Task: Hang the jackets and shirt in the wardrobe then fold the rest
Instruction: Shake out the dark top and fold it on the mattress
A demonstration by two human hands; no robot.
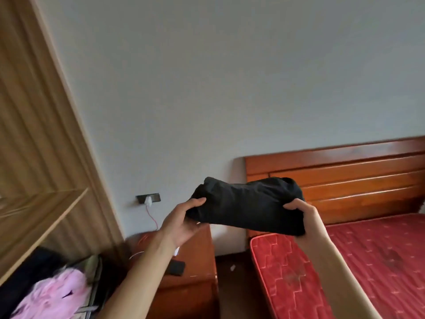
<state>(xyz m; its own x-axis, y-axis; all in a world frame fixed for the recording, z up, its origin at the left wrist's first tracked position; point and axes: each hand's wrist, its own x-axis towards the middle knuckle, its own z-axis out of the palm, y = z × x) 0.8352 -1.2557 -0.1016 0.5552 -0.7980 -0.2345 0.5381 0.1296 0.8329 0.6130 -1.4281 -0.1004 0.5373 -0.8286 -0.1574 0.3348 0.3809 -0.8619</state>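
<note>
Far left: a pale wooden wardrobe [34, 134], open, with a shelf [46, 217] slanting across the view. Below that shelf, a pink garment [57, 293] heaped beside something dark [27, 272], both blurred, neither visibly on a hanger. Further right on the wall, a socket [156, 197] with a white charger [149, 201] plugged in and a red cable [153, 217] trailing down toward a brown nightstand [195, 284]; on its top, a dark phone [176, 267].

In the middle, held up in front of the wall, well above nightstand and bed: a black folded garment [248, 203], compact and several layers thick. Gripped at its left end by the left hand [184, 222], thumb on top and fingers curled underneath. Gripped at its right end by the right hand [301, 210], thumb over the upper edge, remaining fingers hidden behind the cloth but evidently clamped. Touches nothing else.

To the right, a red quilted mattress [345, 261], bare, below a reddish wooden headboard [345, 171].

Looks like the folding part of the task, with this piece already folded and carried rather than shaped. Probably calls next for choosing a resting place, either the wardrobe shelf at left or the mattress at right, then lowering the bundle flat with both ends level so as not to spill the layers, and only then letting go
</note>
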